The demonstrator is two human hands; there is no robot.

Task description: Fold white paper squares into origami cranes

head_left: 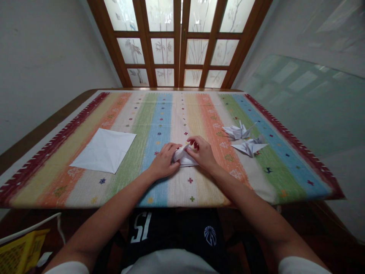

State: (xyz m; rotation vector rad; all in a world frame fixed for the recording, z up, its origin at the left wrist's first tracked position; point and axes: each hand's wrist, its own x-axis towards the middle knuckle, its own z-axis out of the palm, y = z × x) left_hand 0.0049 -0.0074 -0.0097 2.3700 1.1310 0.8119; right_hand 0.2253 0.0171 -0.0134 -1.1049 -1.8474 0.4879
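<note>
A partly folded white paper piece point(184, 156) lies on the striped tablecloth point(159, 121) near the table's front middle. My left hand point(164, 160) presses on its left side with curled fingers. My right hand point(202, 150) pinches its upper right part between thumb and fingers. Both hands are closed on the paper, which is partly hidden under them.
A flat creased white paper square point(105, 149) lies to the left. Two finished white paper cranes point(237, 131) point(249, 146) sit to the right. A yellow object point(21, 251) is on the floor at lower left. Wooden-framed frosted glass doors point(179, 42) stand behind the table.
</note>
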